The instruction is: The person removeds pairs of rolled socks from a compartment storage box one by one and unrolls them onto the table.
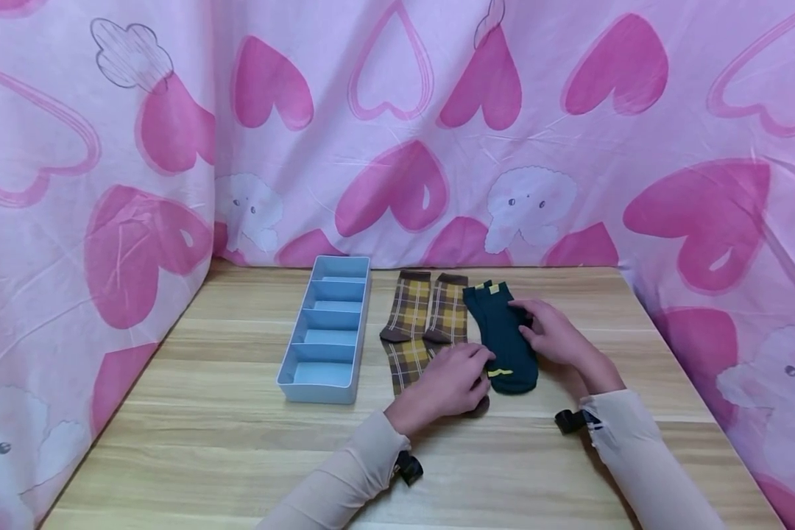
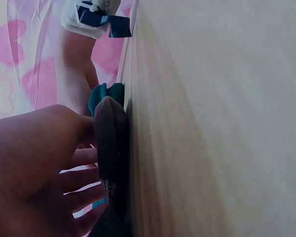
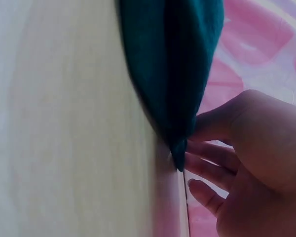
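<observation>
Two yellow-and-brown plaid socks (image 1: 411, 305) lie side by side on the table, their feet partly covered by my left hand (image 1: 447, 379). That hand's fingertips reach the left edge of a pair of dark green socks (image 1: 506, 338) with small yellow marks. In the left wrist view, a brown sock end (image 2: 108, 133) stands in front of the left fingers, which look loosely spread. My right hand (image 1: 556, 331) touches the green pair's right edge with relaxed fingers. In the right wrist view, its thumb (image 3: 212, 123) meets the green fabric (image 3: 172, 64).
A light blue box (image 1: 356, 368) with several compartments stands left of the socks on the wooden table (image 1: 205, 442). Pink heart-patterned cloth (image 1: 397, 184) hangs behind the table and along both sides. A black strap device (image 1: 570, 421) sits at the right wrist.
</observation>
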Tool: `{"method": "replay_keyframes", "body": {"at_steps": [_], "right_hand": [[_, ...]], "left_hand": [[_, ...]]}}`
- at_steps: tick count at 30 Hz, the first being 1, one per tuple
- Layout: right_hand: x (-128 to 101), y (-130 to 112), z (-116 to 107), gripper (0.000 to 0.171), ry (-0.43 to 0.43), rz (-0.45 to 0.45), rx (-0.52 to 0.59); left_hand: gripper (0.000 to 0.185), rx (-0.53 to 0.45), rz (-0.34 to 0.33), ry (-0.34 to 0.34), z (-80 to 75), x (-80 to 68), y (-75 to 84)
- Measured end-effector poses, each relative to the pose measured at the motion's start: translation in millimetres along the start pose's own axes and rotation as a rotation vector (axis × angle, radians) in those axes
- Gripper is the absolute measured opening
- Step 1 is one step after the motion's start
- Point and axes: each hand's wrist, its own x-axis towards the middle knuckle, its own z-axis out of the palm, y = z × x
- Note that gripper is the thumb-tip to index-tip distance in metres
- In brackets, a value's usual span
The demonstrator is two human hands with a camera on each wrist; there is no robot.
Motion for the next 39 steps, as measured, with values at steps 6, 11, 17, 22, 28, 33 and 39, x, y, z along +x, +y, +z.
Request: {"method": "replay_keyframes", "body": {"at_steps": [6,11,17,22,28,33,39], "right_hand": [[-2.3,3.9,-2.9,0.061,-0.047,0.056,0.018],[-2.6,5.6,-9.0,0.063,-0.056,0.080,-0.010],[-5.4,11.3,-13.1,0.062,-0.039,0.085,-0.130],[-4.5,9.8,-12.2,0.066,0.008,0.036,-0.070],[-3.7,0.6,-12.5,0.061,-0.067,0.068,-0.042],[-4.7,-5.4,-14.7,0.066,-0.107,0.118,-0.126],[-7.7,-10.2,-17.8,0.072,-0.136,0.167,-0.194]], "left_hand": [[0.047,-0.005,-0.028,-0.086,2.0,-2.3,1.0],[0.048,-0.025,-0.044,-0.101,1.7,-2.3,0.9],[0.050,-0.024,-0.059,-0.109,2.4,-2.2,2.4],[0.049,-0.027,-0.060,-0.107,1.3,-2.5,3.2],[0.048,-0.020,-0.059,-0.104,-1.6,-2.5,4.2],[0.048,0.003,-0.056,-0.106,-1.6,-2.3,5.0],[0.052,0.023,-0.059,-0.112,-2.1,-4.1,6.7]]}}
